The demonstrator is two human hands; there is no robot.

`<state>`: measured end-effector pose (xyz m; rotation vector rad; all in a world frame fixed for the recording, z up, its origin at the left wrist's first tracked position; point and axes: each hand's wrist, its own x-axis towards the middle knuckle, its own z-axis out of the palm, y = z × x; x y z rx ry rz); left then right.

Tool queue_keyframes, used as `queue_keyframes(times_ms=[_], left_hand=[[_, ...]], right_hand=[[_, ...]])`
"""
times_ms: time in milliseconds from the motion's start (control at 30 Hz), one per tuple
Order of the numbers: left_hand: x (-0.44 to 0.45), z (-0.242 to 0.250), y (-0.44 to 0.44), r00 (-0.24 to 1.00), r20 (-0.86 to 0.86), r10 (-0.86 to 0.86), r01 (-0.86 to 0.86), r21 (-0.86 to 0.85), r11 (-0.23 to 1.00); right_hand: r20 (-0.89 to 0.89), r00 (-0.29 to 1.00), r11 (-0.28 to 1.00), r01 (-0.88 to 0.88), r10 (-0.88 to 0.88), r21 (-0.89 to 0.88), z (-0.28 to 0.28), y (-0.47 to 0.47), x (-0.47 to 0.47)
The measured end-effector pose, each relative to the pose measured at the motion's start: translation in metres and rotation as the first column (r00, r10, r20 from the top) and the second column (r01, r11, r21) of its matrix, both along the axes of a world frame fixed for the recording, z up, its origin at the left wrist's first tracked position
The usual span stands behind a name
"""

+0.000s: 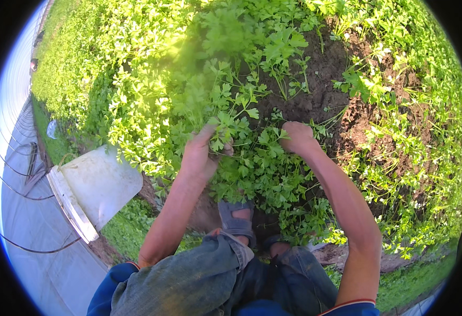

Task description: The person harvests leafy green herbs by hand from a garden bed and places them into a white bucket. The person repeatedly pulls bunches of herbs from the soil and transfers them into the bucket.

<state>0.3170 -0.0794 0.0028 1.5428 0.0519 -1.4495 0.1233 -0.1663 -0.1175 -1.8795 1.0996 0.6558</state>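
Observation:
Leafy green plants (262, 173), with lobed leaves like celery or parsley, grow thickly before me. My left hand (205, 152) is among them left of centre, thumb up, its fingers curled around stems; leafy tops stand above it. To its right, my right hand (298, 137) is closed low in the foliage beside bare soil (314, 79), knuckles up. Stems stick out on its right side, but what lies inside the fist is hidden. The two hands are apart, with leaves between them.
A white plastic bucket (108, 181) lies tilted at the left, beside pale sheeting (37, 229) with thin curved hoops. My sandalled foot (237, 217) is just below the plants. A scrap of clear plastic (52, 129) lies at the far left. Sunlit plants surround the soil patch.

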Motion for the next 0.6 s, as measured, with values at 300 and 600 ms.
queue_keyframes(times_ms=[300, 600], left_hand=[[0.007, -0.001, 0.008, 0.999, 0.018, 0.050, -0.051, 0.031, 0.998], [0.002, -0.001, 0.002, 1.000, -0.001, -0.009, 0.009, 0.030, 1.000]], right_hand=[[-0.098, 0.992, 0.989, 0.088, -0.077, 0.121, 0.007, -0.008, -0.048], [-0.114, 0.993, 0.991, 0.006, 0.010, 0.132, 0.022, 0.005, -0.021]])
